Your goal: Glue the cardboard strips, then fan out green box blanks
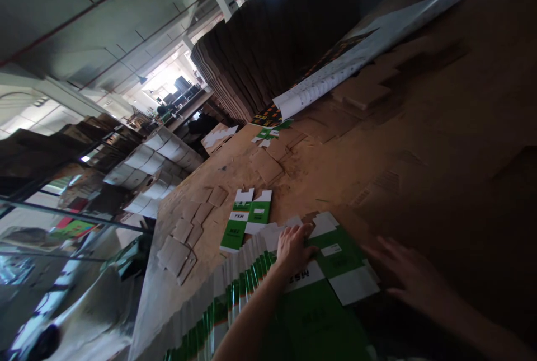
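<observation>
A flat green and white printed carton blank (346,254) lies uppermost at the near end of a fanned row of similar blanks (241,288). My left hand (293,246) is on its upper left part, fingers bent over the white flaps and thumb across the printed face. Just off the blank's right edge is my right hand (405,274), open, fingers spread and slightly blurred, with nothing seen in it. The blank's lower part falls into shadow. Farther up the table rests a separate green and white blank (237,224).
Brown cardboard pieces (184,238) lie on the wooden table (310,182). Beyond are a rolled white printed sheet (323,84) and a tall stack of brown cardboard (251,53). White rolls (145,159) and a metal rack (75,215) stand left of the table.
</observation>
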{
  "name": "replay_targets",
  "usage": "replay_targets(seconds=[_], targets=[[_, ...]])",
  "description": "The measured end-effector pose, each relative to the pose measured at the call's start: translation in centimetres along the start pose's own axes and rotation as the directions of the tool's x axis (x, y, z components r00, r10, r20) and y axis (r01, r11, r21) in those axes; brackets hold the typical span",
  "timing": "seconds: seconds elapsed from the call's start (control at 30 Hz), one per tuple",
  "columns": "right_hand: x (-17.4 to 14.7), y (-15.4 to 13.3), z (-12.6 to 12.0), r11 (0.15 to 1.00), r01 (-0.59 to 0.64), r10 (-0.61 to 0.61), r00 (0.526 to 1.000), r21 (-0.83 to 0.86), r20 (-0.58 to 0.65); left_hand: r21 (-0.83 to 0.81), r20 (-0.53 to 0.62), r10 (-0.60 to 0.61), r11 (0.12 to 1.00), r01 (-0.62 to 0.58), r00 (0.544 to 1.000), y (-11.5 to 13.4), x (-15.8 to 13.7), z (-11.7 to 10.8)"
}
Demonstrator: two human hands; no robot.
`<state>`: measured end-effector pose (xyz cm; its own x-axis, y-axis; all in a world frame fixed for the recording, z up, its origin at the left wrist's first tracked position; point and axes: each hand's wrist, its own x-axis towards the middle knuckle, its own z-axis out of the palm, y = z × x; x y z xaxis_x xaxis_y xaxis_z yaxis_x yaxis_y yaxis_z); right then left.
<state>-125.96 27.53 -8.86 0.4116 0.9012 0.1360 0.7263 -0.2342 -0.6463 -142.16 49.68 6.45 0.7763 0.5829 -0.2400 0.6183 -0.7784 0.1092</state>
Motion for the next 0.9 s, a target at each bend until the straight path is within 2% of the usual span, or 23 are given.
replay_targets(seconds=[0.1,0.17,0.23,0.3,0.37,0.47,0.5,0.57,0.63,0.67,0.7,0.77,0.83,0.9], targets=[[-1.3,3.9,-1.8,0.965,-0.108,0.063,0.98,-0.239,-0.188,-0.007,0.001,0.036,0.999,-0.036,0.999,0.1,0.8,0.2],[-1.8,4.2,-3.0,0.95,-0.175,0.107,0.96,-0.258,-0.259,-0.014,0.005,0.056,0.998,-0.056,0.998,0.3,1.2,0.4],[-1.4,2.6,-4.3,0.968,-0.204,0.165,0.956,-0.148,-0.241,-0.028,0.007,0.074,0.997,-0.073,0.997,0.4,1.5,0.4],[-0.2,0.2,-6.0,0.976,-0.212,0.218,0.963,0.052,-0.157,-0.039,0.002,0.079,0.996,-0.079,0.997,0.6,1.6,0.4],[1.2,-2.0,-7.8,0.939,-0.247,0.278,0.955,0.24,-0.104,-0.058,0.0,0.077,0.995,-0.076,0.997,0.8,1.7,0.3],[2.4,-4.6,-9.5,0.864,-0.304,0.369,0.924,0.401,-0.096,-0.144,0.001,0.062,0.988,-0.061,0.998,0.9,1.9,-0.1],[2.5,-5.4,-9.5,0.844,-0.312,0.384,0.92,0.436,-0.085,-0.179,-0.015,0.043,0.983,-0.045,0.999,0.9,2.0,-0.3],[2.7,-7.0,-8.4,0.801,-0.325,0.397,0.917,0.502,-0.04,-0.243,-0.119,-0.078,0.969,0.047,0.99,1.1,2.1,-0.8],[2.8,-8.9,-6.4,0.746,-0.337,0.391,0.92,0.575,0.031,-0.275,-0.263,-0.229,0.949,0.155,0.937,1.5,2.1,-1.3],[2.7,-9.8,-5.2,0.716,-0.347,0.389,0.919,0.606,0.067,-0.262,-0.315,-0.249,0.95,0.169,0.916,1.7,2.0,-1.5],[2.6,-10.5,-4.0,0.684,-0.362,0.386,0.916,0.633,0.106,-0.218,-0.333,-0.213,0.965,0.145,0.918,1.9,1.8,-1.5],[1.8,-11.1,-2.1,0.611,-0.416,0.37,0.902,0.674,0.221,-0.081,-0.266,-0.048,0.996,0.027,0.963,2.1,1.5,-1.2],[0.5,-10.0,-0.9,0.55,-0.488,0.335,0.872,0.678,0.356,0.024,-0.148,0.071,0.997,-0.068,0.986,1.9,1.3,-0.6],[-1.1,-7.6,-0.5,0.524,-0.55,0.317,0.835,0.65,0.45,0.068,-0.063,0.117,0.991,-0.113,0.991,1.7,1.5,0.1]])
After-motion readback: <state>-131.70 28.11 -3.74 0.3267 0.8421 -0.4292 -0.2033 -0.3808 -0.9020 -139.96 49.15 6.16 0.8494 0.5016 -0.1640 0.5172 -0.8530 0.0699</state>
